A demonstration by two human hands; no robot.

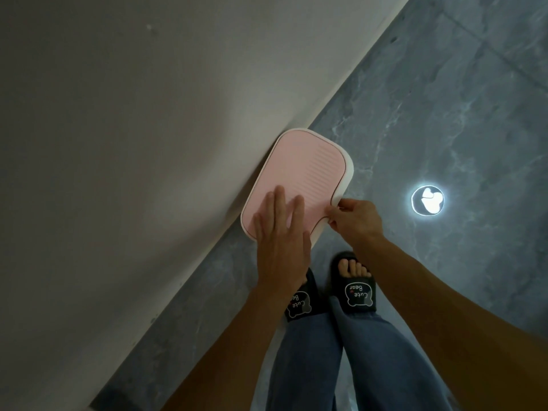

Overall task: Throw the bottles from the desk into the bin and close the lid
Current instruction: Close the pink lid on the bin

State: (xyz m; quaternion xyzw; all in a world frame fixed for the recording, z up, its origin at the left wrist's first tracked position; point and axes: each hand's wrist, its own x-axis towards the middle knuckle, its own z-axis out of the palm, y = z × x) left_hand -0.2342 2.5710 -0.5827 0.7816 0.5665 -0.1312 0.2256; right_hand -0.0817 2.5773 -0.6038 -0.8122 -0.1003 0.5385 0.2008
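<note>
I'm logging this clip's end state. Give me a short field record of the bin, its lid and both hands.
bin: white body, on grey floor, against the wall
lid: pink lid, lying flat on the bin, looks closed
left hand: left hand flat, palm down on the lid
right hand: right hand, fingers pinching the bin's near edge
bottles: none in view

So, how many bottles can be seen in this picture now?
0. No bottle shows. The left hand lies flat on the pink lid of the bin; the right hand pinches its edge. The inside is hidden.
</note>
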